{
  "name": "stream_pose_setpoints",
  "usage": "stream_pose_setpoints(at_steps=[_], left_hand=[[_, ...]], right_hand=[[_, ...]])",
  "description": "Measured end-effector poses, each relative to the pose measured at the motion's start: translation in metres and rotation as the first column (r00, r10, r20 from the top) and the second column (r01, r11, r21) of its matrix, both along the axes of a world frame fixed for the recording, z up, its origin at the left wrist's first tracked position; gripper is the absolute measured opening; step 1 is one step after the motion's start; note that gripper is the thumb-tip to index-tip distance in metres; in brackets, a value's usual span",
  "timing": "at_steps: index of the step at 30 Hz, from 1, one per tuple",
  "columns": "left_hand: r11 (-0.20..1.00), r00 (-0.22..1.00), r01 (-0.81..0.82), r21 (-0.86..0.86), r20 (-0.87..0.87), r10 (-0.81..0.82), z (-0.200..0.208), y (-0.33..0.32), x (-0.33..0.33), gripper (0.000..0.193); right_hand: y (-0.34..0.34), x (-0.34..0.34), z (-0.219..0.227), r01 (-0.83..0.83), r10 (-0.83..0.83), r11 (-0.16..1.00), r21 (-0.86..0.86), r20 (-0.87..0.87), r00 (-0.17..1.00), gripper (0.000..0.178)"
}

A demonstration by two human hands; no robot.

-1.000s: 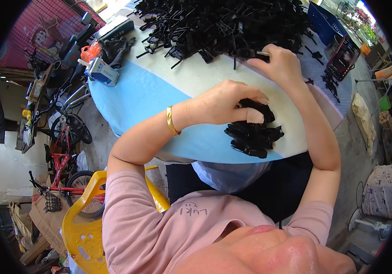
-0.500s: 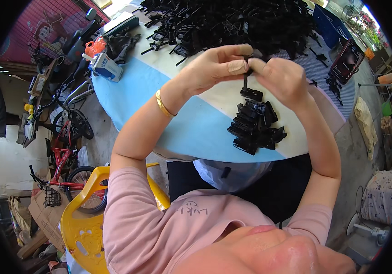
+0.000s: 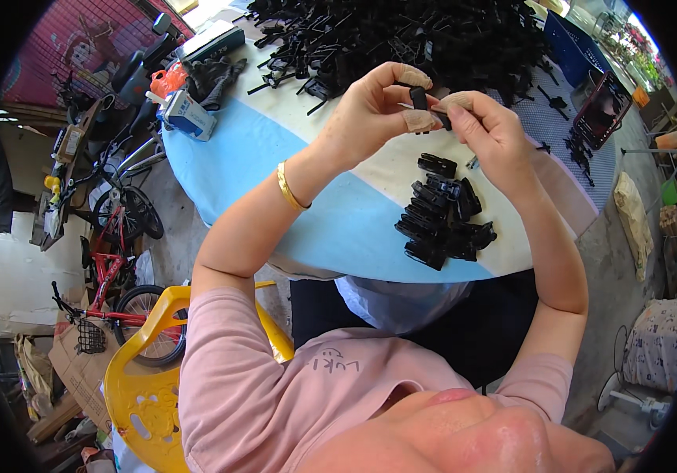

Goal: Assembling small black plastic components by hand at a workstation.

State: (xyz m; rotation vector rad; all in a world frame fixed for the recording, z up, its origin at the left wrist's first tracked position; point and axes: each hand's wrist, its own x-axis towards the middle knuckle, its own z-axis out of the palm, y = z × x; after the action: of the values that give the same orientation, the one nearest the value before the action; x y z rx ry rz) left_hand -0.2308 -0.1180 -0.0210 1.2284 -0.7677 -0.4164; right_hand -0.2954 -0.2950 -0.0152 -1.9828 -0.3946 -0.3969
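Observation:
Above the table, my left hand (image 3: 366, 118) pinches a small black plastic part (image 3: 418, 98) between thumb and fingers. Tape is wrapped round its thumb and a fingertip. Close against it, my right hand (image 3: 492, 130) is closed, thumb and taped forefinger gripping a thin dark end beside the part. Whether that end belongs to the same part I cannot tell. Just below my hands, a small cluster of black plastic parts (image 3: 441, 213) lies on the cloth near the table's front edge. Farther back spreads a large heap of black plastic pieces with thin stems (image 3: 386, 47).
The round table (image 3: 315, 221) has a blue and cream cover. At its left stand a blue-and-white carton (image 3: 187, 116) and an orange bag (image 3: 167, 80). A blue basket (image 3: 571, 39) and a dark red-framed object (image 3: 602, 110) are at right. A yellow chair (image 3: 145, 394) stands left.
The part in my left hand has turned and no longer hangs down toward the cluster. My right fingers have shifted slightly lower. A dark piece over the white bag below the table is gone from view.

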Motion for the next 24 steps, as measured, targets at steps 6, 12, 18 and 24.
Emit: stream_pose_setpoints(at_steps=[6,12,18,24], left_hand=[[0.988,0.973,-0.156,0.016,0.172,0.151,-0.002,-0.002,-0.007,0.030],[0.974,0.957,-0.190,0.124,0.243,0.156,0.002,0.000,-0.014,0.030],[0.957,0.863,-0.288,0.037,0.444,0.242,-0.005,-0.001,-0.020,0.028],[0.892,0.631,-0.450,-0.048,0.690,0.356,-0.004,-0.008,-0.022,0.032]], right_hand=[[0.002,-0.002,0.005,-0.050,0.062,0.996,0.078,-0.161,0.985,0.021],[0.005,-0.005,0.006,-0.075,0.086,0.994,0.075,-0.145,0.986,0.020],[0.013,-0.014,0.009,-0.034,0.053,0.994,0.099,-0.194,0.980,0.019],[0.004,-0.009,0.009,-0.031,0.053,0.994,0.104,-0.219,0.974,0.019]])
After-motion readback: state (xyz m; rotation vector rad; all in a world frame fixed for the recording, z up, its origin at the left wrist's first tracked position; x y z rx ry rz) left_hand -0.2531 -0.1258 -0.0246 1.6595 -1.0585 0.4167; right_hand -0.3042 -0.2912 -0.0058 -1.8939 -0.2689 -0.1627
